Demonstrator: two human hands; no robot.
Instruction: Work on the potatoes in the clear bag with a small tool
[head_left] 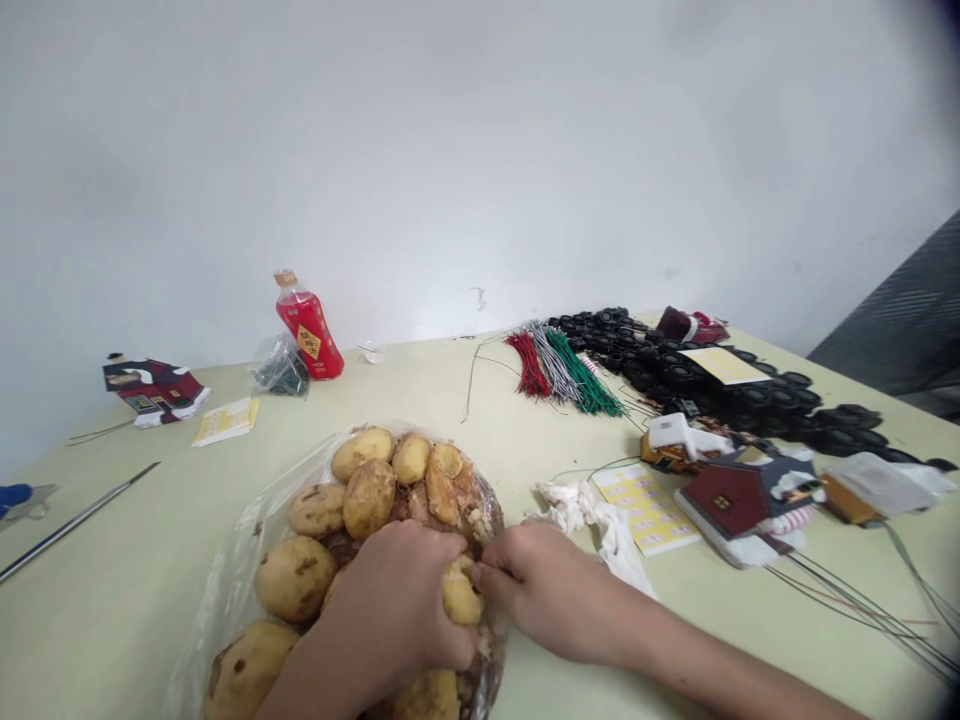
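My left hand (pixel 401 595) is wrapped round a pale, partly peeled potato (pixel 460 592) above a clear plastic bag (pixel 232 570). My right hand (pixel 551 592) is closed, thumb and fingertips pinched against the potato's right side. What lies in that pinch is too small to make out, perhaps a bit of skin. Several cooked-looking potatoes (pixel 296 578) with brown spots lie on the bag around my left hand. Torn potato skins (pixel 450 490) and crumbs are heaped beside them, partly hidden by both hands.
Crumpled tissue (pixel 600 520), sticker sheets (pixel 649 508) and small model houses (pixel 742 500) with wires lie at right. Behind them are bundled wires (pixel 562 370) and black round parts (pixel 682 375). A red bottle (pixel 311 330) stands at the back; a screwdriver-like rod (pixel 82 515) lies left.
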